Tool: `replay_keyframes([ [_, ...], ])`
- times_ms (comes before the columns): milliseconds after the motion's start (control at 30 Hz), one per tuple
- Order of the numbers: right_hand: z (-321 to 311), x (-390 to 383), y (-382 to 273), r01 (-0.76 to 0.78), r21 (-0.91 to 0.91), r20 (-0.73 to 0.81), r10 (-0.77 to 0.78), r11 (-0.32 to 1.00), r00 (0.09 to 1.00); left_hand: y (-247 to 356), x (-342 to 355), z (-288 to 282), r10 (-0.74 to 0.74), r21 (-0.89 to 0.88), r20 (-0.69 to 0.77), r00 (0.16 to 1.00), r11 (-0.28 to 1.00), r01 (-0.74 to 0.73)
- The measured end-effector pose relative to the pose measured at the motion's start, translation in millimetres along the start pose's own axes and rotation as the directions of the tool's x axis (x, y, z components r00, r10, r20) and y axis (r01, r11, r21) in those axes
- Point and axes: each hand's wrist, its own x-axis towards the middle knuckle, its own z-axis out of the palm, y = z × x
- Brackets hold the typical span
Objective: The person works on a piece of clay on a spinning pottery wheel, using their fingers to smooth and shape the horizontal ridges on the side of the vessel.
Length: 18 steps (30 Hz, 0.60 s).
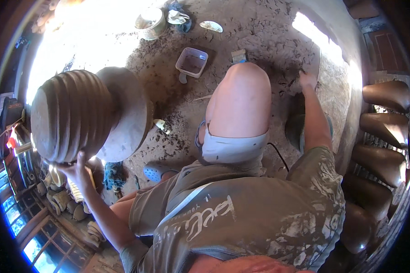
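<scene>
A large ribbed clay pot [73, 116] stands at my left on a round grey disc [132, 136], joined to it by a narrower clay part. My left hand [75, 173] is at the pot's near edge, thumb up against the ribbed wall; its other fingers curl along the edge and are partly hidden. Far to the right, my right hand [308, 79] reaches down toward the muddy floor next to the wall. Its fingers are small and dark in the picture, so whether they hold anything cannot be made out.
A square plastic tub [205, 68] lies ahead, with a white bucket [151, 25] and cloths [177, 17] beyond it. Beside my right forearm a dark round container [296, 129] is partly hidden. Several smooth brown clay pieces [380, 164] line the right side.
</scene>
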Motion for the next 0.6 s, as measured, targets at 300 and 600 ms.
replay_keyframes([
  [300, 12.5, 21.6, -51.1, 0.033, -0.252, -0.04, -0.045, 0.967, 0.998, -0.8, 0.3, -8.5, -0.049, 0.133, 0.001, 0.999, 0.99, 0.048],
  [600, 26.9, 68.3, -51.4, 0.207, -0.344, 0.102, -0.183, 0.916, 0.978, -37.5, 3.4, -40.6, 0.002, 0.075, 0.135, 0.991, 0.997, -0.012],
])
